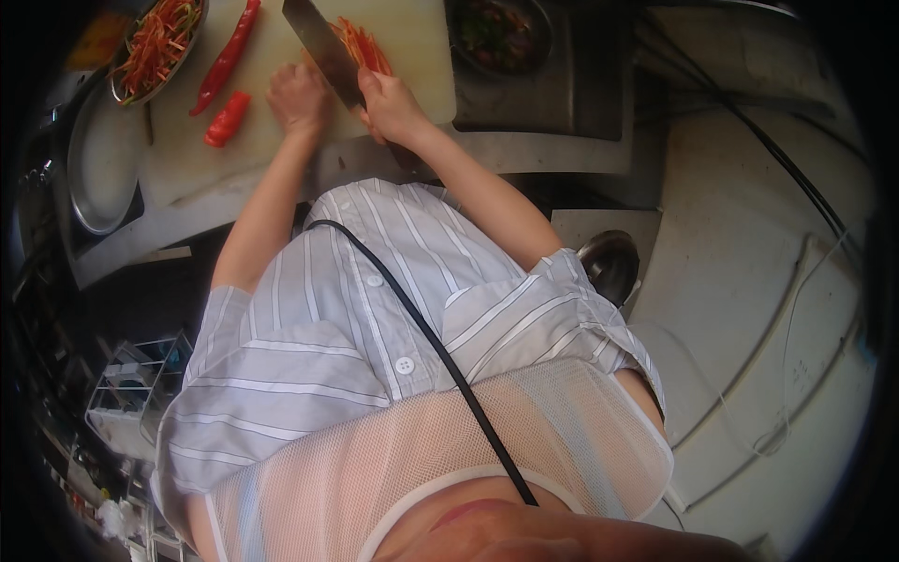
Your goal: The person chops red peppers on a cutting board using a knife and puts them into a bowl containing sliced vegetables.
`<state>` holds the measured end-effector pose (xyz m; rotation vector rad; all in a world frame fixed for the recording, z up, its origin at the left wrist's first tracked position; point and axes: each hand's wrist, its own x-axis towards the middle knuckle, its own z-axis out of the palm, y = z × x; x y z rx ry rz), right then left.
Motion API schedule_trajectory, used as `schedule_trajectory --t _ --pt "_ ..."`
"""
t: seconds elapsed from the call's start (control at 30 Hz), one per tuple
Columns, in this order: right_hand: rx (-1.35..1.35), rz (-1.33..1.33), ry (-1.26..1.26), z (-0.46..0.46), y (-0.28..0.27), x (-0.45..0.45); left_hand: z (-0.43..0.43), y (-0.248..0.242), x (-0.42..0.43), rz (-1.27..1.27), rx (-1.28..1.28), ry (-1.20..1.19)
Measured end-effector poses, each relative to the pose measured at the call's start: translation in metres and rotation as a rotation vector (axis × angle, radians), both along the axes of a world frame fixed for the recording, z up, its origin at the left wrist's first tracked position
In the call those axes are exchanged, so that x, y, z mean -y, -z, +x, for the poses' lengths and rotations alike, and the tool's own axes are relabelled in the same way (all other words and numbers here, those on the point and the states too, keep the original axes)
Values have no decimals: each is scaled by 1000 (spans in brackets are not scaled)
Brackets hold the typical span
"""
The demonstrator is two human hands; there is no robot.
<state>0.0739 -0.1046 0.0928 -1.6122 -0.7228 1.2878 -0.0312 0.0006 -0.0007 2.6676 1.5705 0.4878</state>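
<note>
My right hand (pixel 395 107) grips a kitchen knife (pixel 322 49), its broad blade slanting up and left over a pale cutting board (pixel 414 42). Close to the blade's left side, my left hand (pixel 298 98) is curled and slightly blurred on the board. A bit of orange-red shows at its fingertips, mostly hidden, so whether it is held is unclear. Thin red pepper strips (pixel 366 49) lie in a heap just right of the blade. To the left rest a long whole red chili pepper (pixel 226 60) and a shorter cut piece of red pepper (pixel 227 119).
At the upper left, a metal bowl (pixel 194 53) holds shredded orange and green vegetables. An oval metal tray (pixel 98 204) sits below it. Right of the board, a dark pan (pixel 544 53) contains chopped greens. A black cord (pixel 428 330) hangs across my striped shirt.
</note>
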Motion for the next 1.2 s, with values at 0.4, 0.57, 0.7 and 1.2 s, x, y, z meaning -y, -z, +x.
schedule_trajectory --t 0.4,0.57,0.7,1.2 --pt "149 -16 -10 -2 10 -4 1 -5 3 -4 -6 30" --pt "101 -20 133 0 17 -30 0 3 -3 38 2 34" --pt "-42 -38 104 10 20 -32 -15 7 -14 44 139 123" --pt "-271 -104 13 -4 9 22 -102 -35 -39 -53 -90 -31"
